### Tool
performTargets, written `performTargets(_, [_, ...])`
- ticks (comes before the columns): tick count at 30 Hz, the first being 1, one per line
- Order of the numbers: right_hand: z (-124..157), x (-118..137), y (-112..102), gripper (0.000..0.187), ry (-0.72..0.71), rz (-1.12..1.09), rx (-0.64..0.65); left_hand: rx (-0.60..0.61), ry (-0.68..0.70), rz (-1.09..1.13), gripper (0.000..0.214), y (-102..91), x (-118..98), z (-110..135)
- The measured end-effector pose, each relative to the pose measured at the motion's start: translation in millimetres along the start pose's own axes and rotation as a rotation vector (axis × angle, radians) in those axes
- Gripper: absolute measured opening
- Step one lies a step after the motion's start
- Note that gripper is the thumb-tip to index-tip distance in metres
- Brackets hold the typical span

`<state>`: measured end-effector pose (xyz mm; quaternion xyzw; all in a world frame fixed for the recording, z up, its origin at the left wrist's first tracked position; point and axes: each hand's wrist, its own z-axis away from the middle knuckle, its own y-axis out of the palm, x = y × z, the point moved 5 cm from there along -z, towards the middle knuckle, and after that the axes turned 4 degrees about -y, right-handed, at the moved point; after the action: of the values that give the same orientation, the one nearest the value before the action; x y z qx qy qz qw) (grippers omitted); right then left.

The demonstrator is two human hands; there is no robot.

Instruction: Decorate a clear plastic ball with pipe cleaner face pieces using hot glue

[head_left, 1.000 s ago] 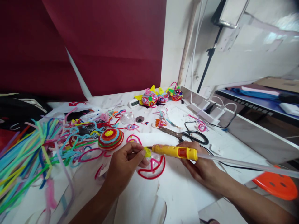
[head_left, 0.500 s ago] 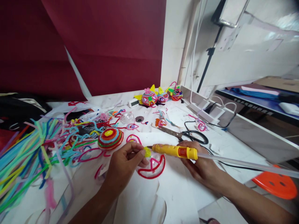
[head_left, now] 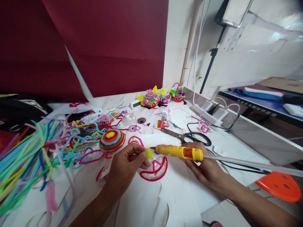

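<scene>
My left hand [head_left: 130, 160] pinches a small yellow fuzzy coil [head_left: 149, 153] that looks wound from pipe cleaner. My right hand [head_left: 203, 167] is wrapped round a yellow hot glue gun [head_left: 180, 152], a long clear glue stick [head_left: 246, 162] running out of its back. The gun's nozzle points left, close to the top of the coil; whether they touch I cannot tell. Beneath, on white paper, lies a red crescent of pipe cleaner [head_left: 153, 180] with a pink triangle piece inside it. A striped dome of coiled pipe cleaners [head_left: 112, 140] sits left of my left hand.
Black-handled scissors [head_left: 184, 137] lie beyond my right hand. Loose pipe cleaners [head_left: 26, 160] heap at the left. Several decorated balls [head_left: 151, 99] and a small white digital timer [head_left: 135, 104] stand at the back. A power strip [head_left: 210, 115] lines the right edge; an orange stool [head_left: 279, 186] is below.
The glue gun in my right hand has shifted slightly right, its nozzle drawing back a little across the yellow coil. My left hand stays nearly still.
</scene>
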<state>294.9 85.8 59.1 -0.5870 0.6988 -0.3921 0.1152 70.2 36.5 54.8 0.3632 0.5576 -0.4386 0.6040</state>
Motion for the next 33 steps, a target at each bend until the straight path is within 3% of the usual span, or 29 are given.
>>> performTargets(19, [3.3,-1.8,6.9,0.022,-0.046,0.016,-0.027,0.049,-0.022,-0.015,0.020,-1.2,3.0,-2.3])
performTargets(33, [5.1,-4.2,7.4,0.021,0.034,-0.023,0.016,0.031,-0.015,-0.005,0.019,-1.1,3.5,-2.2])
